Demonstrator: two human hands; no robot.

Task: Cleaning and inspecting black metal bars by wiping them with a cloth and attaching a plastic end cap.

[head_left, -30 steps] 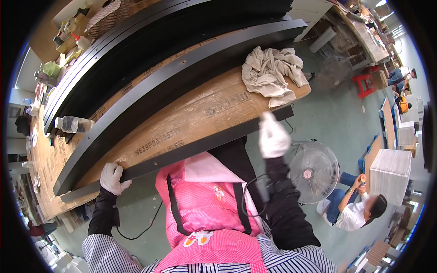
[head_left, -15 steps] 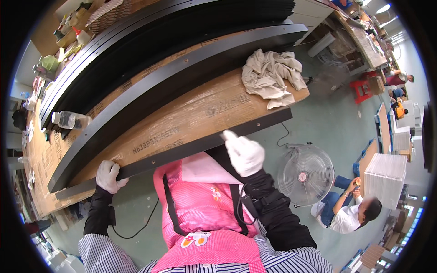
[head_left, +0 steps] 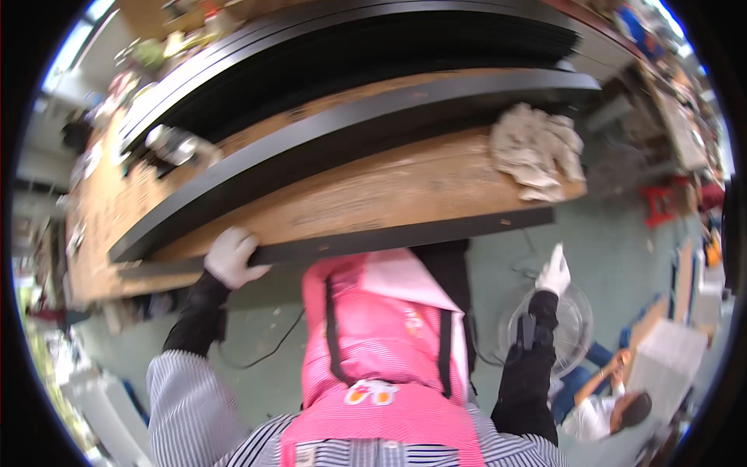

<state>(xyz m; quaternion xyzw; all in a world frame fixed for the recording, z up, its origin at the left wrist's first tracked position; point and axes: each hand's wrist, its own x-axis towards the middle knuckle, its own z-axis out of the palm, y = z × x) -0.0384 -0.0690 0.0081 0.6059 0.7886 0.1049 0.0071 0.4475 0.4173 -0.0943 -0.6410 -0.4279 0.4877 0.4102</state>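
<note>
A long dark strip (head_left: 405,235) with small holes runs along the near edge of the cardboard-covered table (head_left: 366,183). My left hand (head_left: 232,258), in a white glove, is closed over the strip's left part, with its thumb on the near side. My right hand (head_left: 553,274), gloved too, is off the table beyond the strip's right end, above the floor fan. Its fingers are drawn together toward a raised tip; motion blurs them, and anything pinched there is too small to make out. Behind the strip, a curved black panel (head_left: 350,117) stands on edge.
More curved black panels (head_left: 373,54) are stacked at the back. A crumpled cloth (head_left: 537,152) lies at the table's right end, a clear bottle (head_left: 183,146) at left. Right of me are a round fan (head_left: 572,331), a seated person (head_left: 607,409) and a red stool (head_left: 661,201).
My right hand has moved right, away from the strip to beyond its end. My left hand stays on the strip. The whole view has shifted, with the scene now further right.
</note>
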